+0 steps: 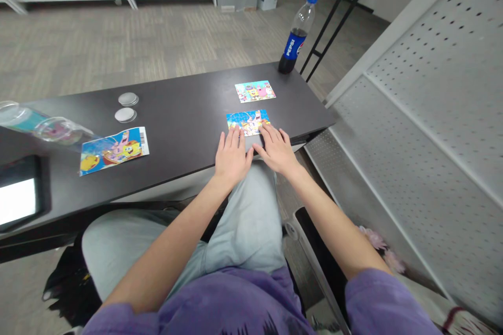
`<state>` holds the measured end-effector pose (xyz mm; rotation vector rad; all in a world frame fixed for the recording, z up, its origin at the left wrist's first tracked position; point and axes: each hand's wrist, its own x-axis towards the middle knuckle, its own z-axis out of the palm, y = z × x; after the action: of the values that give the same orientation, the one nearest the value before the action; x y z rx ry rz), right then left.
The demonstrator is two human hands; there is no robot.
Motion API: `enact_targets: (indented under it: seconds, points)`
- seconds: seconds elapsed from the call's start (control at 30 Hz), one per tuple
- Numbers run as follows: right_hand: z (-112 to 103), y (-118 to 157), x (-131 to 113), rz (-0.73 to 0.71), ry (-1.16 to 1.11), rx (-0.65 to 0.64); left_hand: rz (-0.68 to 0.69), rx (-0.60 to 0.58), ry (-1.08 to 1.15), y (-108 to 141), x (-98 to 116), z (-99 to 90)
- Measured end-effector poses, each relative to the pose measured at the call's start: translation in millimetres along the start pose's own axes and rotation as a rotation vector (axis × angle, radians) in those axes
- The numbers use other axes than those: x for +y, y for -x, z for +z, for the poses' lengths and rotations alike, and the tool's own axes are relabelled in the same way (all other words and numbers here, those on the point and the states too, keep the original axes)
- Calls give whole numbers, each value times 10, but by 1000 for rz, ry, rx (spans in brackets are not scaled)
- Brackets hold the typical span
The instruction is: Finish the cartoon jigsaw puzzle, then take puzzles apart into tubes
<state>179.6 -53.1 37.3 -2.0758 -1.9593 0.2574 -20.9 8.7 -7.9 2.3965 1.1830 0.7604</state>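
Note:
A small blue cartoon jigsaw puzzle [248, 120] lies flat near the front edge of the dark table. My left hand [231, 154] rests with its fingers stretched out, fingertips on the puzzle's lower left part. On the lower right part lie the spread fingertips of my right hand [276, 147]. Both thumbs point inward and come close together in front of the puzzle. Just behind it is a second cartoon picture card [255, 91], which neither hand touches. My fingers cover part of the puzzle's lower edge.
A Pepsi bottle [297, 34] stands at the table's [184, 110] far right corner. To the left are round silvery lids [126, 114], a cartoon sheet [113, 151], clear plastic containers [51, 125] and a tablet [19, 193]. A perforated white panel [432, 89] borders the right side.

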Motion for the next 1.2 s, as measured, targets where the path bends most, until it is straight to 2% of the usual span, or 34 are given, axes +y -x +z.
enact_targets:
  seconds: [0.33, 0.57, 0.83, 0.93, 1.0, 1.1, 1.2]
  points:
    - [-125, -32, 561, 28, 10, 18, 3, -21, -13, -333, 388, 365]
    - [-116, -130, 859, 3, -5, 14, -32, -67, -35, -412, 581, 369]
    - [-115, -258, 994, -44, -72, 44, -48, -97, 14, -447, 580, 349]
    - [-144, -143, 929, -43, -122, 67, -33, -94, 51, -340, 547, 216]
    - [-171, 31, 815, -52, -163, 80, -23, -85, 72, -163, 487, 39]
    - [-178, 390, 541, -105, -236, 69, -37, -58, 83, 287, 293, -331]
    - [-88, 728, 208, -202, -327, -21, -55, -85, 76, 897, -28, -731]
